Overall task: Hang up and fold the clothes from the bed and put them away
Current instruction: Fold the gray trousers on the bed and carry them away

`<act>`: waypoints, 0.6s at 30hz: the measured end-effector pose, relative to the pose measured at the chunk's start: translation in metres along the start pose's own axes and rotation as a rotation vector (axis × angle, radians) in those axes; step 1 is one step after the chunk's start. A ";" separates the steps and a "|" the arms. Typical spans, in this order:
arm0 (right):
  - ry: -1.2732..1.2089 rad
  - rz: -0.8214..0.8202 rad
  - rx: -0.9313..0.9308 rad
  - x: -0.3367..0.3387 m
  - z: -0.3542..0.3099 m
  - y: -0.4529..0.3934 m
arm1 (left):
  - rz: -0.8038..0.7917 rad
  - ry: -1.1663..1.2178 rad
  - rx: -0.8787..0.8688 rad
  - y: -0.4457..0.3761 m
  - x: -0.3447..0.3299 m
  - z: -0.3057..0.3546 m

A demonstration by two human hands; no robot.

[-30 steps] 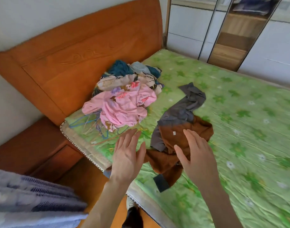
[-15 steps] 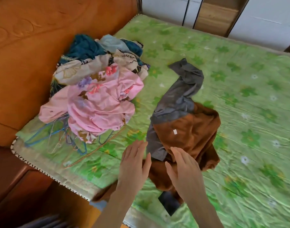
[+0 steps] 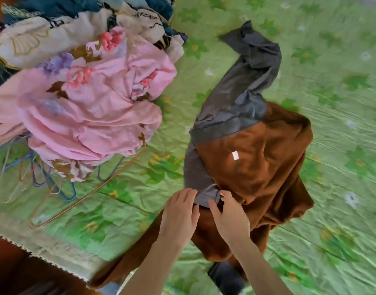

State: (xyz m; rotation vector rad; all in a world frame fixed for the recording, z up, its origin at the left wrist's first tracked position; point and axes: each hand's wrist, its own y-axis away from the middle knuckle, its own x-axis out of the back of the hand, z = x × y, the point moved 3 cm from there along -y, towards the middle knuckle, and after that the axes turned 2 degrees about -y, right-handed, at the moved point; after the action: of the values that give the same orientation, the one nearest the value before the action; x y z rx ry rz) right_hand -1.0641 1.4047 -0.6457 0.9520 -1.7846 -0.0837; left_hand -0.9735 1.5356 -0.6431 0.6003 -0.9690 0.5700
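Both hands met at the grey hem of the brown-and-grey garment (image 3: 253, 167) on the bed (image 3: 342, 145). The left hand (image 3: 179, 211) lay flat, fingers released; the right hand (image 3: 229, 216) pinched the hem. A pink garment (image 3: 93, 107) lay nearby.

A green bedspread (image 3: 332, 60) printed with darker green leaf shapes and small white and yellow flowers covers the bed, wrinkled across its surface. Its pale fringed edge (image 3: 44, 250) runs along the lower left. Beyond that edge, dark reddish-brown wooden furniture (image 3: 10, 271) shows in the bottom left corner.
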 end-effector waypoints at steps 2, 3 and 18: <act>-0.233 0.028 -0.105 -0.010 -0.006 -0.010 | -0.023 0.008 0.007 -0.002 -0.008 -0.003; -0.358 0.050 -0.156 -0.012 -0.011 -0.014 | -0.027 0.012 0.004 -0.003 -0.009 -0.003; -0.751 0.073 0.192 0.126 -0.105 0.048 | 0.119 0.097 -0.022 -0.011 0.129 0.062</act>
State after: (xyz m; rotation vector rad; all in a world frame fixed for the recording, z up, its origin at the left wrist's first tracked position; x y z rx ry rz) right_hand -1.0203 1.3961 -0.4809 1.0707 -2.5516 -0.2530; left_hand -0.9440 1.5071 -0.5053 0.4934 -0.9224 0.6870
